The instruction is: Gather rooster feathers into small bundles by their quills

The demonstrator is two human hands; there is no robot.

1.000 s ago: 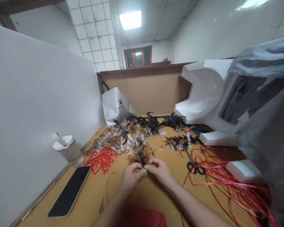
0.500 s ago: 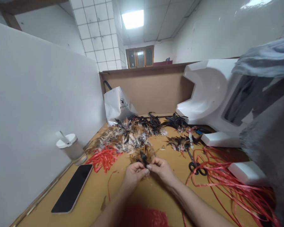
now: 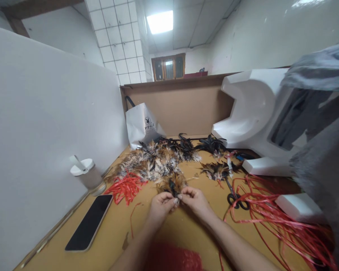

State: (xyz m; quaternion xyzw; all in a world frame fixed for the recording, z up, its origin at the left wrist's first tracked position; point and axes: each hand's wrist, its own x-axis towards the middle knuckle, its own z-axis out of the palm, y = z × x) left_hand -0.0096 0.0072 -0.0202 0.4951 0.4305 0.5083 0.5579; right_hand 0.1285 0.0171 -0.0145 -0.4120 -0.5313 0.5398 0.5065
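A small bunch of brown and black feathers (image 3: 173, 182) is held upright between my hands, low over the table. My left hand (image 3: 162, 206) pinches its base from the left, thumb pressed against the fingers. From the right, my right hand (image 3: 196, 201) pinches the same base, its thumb close to the left one. The quill ends are mostly hidden by my fingers. Just beyond lies a big heap of brown, white and black feathers (image 3: 155, 162). Short red plastic strips (image 3: 126, 187) are piled left of my hands.
Scissors (image 3: 237, 201) and long red strips (image 3: 271, 210) lie at right, near white foam pieces (image 3: 299, 207). More feather bunches (image 3: 216, 170) sit behind the scissors. On the left are a phone (image 3: 89, 223) and a lidded cup (image 3: 87, 175); a white bag (image 3: 143, 126) stands at the back.
Both hands keep their pinch on the feather bunch, with only a slight shift of the fingers. The whole view has moved slightly; the things on the table lie as before.
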